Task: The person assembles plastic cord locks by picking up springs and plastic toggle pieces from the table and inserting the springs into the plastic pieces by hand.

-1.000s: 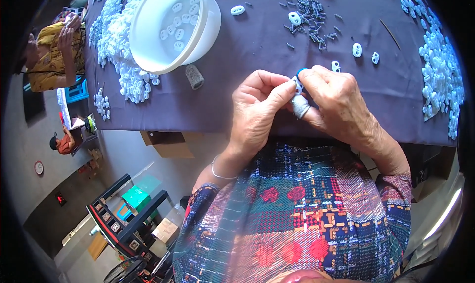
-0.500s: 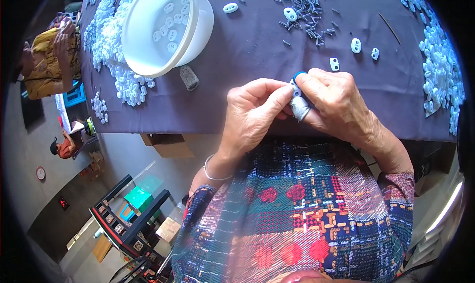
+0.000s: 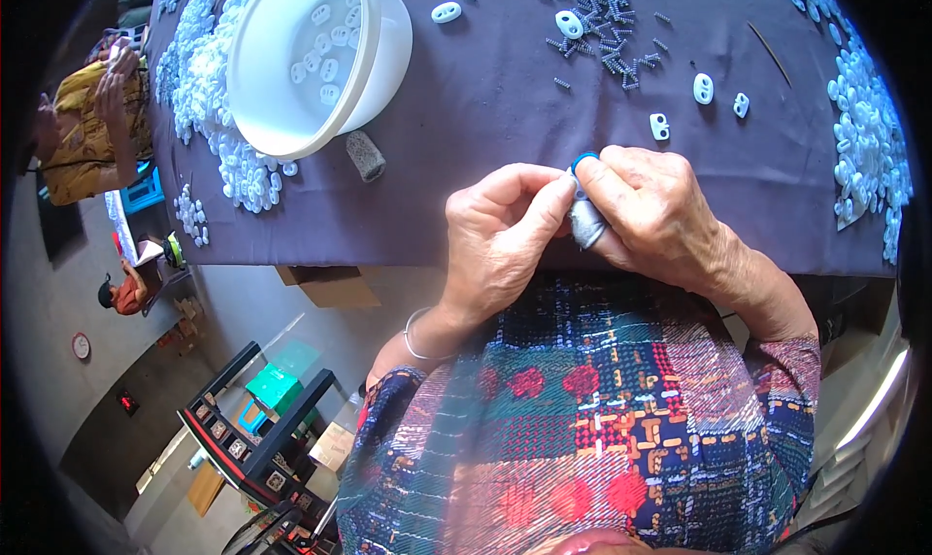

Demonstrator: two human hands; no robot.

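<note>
Both grips are closed together at the near edge of the table (image 3: 485, 118): the left hand (image 3: 505, 239) pinches with thumb and forefinger against a small blue ring (image 3: 582, 159), and the right hand (image 3: 655, 210) holds that ring at its fingertips while a grey thimble-like cap (image 3: 587, 225) sits clamped between the two hands. Against the view half a second ago the hands have kept the same pose and place. The white bowl (image 3: 379, 60) now sits a little lower and further right in view.

The ring is thin, bright blue, mostly hidden by fingertips; the grey cap below it is dull and rounded.

A dark cloth covers the table. At far left the tilted bowl holds a few white two-hole pieces, with a heap of white pieces (image 3: 209, 89) beside it and another heap (image 3: 869, 128) at far right. Small dark pins (image 3: 607, 21) lie scattered far centre. Bare cloth lies between hands and bowl, broken only by a grey stub (image 3: 365, 155).
</note>
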